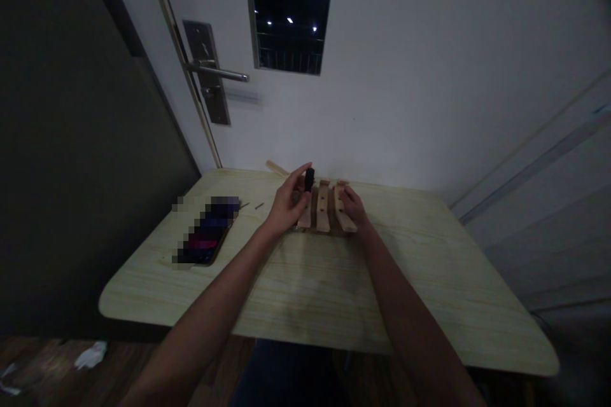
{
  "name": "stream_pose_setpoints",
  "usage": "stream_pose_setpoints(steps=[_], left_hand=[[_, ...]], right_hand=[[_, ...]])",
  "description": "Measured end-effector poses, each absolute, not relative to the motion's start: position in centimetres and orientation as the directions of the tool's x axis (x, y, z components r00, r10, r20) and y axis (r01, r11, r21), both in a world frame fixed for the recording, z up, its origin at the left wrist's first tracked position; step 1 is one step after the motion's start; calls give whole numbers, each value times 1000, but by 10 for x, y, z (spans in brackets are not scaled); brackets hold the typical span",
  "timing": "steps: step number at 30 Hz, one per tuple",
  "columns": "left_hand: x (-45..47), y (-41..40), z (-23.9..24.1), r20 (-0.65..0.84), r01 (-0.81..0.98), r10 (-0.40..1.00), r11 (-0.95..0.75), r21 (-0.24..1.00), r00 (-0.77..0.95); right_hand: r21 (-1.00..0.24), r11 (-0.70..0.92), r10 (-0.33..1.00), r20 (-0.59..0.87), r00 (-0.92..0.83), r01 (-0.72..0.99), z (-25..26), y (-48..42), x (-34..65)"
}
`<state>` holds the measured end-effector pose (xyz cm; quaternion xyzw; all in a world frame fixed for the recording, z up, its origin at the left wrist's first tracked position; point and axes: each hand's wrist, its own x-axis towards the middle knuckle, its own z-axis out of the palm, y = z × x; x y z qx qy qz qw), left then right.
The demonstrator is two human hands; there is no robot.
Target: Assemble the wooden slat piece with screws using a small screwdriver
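My left hand (289,203) is closed around an upright black screwdriver (309,179); only its handle shows, and the tip is hidden. It stands over the left slat of a small wooden piece (323,206) with three pale, notched slats and darker wood between them. Dark holes or screw heads dot the slats. My right hand (353,205) grips the right end of this wooden piece, thumb on the outer slat. Left of my left hand, two thin screws (259,206) lie on the tabletop. Behind it, a loose pale wooden strip (275,168) sticks out.
The pale wood-grain table (429,286) has rounded corners and stands against a white door (405,76) with a metal handle (219,71) and a dark window. A phone (205,235), partly pixelated, lies at the table's left. White crumpled paper (90,355) is on the floor.
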<state>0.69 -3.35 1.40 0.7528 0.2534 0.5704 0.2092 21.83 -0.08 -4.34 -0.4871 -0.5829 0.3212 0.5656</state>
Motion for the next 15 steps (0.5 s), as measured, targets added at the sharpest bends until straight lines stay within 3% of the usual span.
stream_pose_setpoints(steps=[6,11,15], left_hand=[[6,-35,15,767,132,591,-805,578,249],[7,-32,15,800,233,574,-813,533,172],[7,-30,14,792,213,592,-802,558,152]], right_hand=[[-930,309,930,339,139,198,-43,-1,217],[-936,304,936,328,130,177,-42,-3,216],[-936,305,933,331,144,176,-43,-2,216]])
